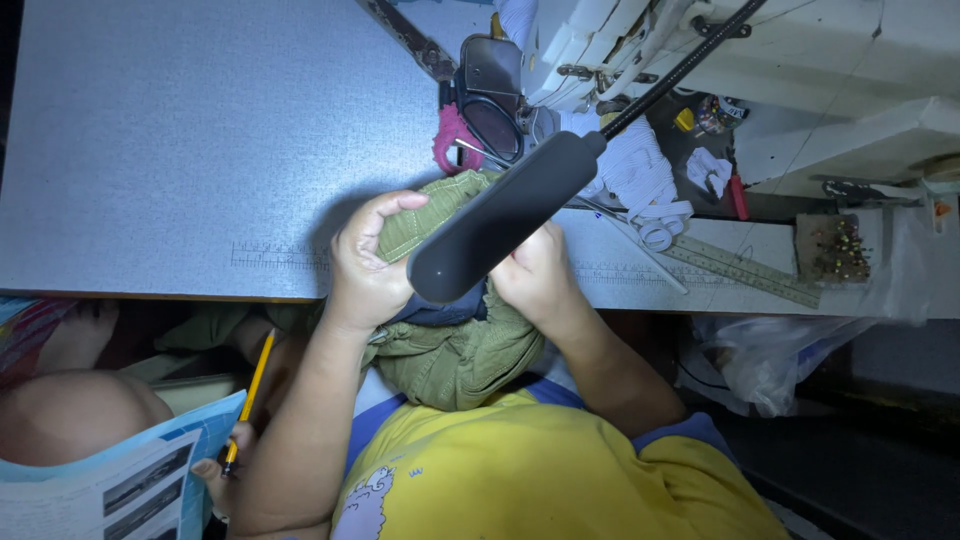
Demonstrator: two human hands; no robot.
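My left hand (365, 262) grips a bunched olive-green garment (450, 355) at the front edge of the grey sewing table (180, 140). My right hand (535, 272) holds the same garment from the right side, partly hidden behind a dark lamp head (500, 215) on a black gooseneck. A dark blue piece of cloth (440, 312) shows between my hands. The garment hangs down over my lap, above my yellow shirt (540, 470).
A white sewing machine (640, 40) stands at the back right, with white elastic band (640, 175), a pink cloth (452, 135), a metal ruler (740, 268) and a pincushion (835, 248). At the lower left, another person's hand (225, 470) holds a yellow pencil (250, 395) over a blue booklet (110, 480).
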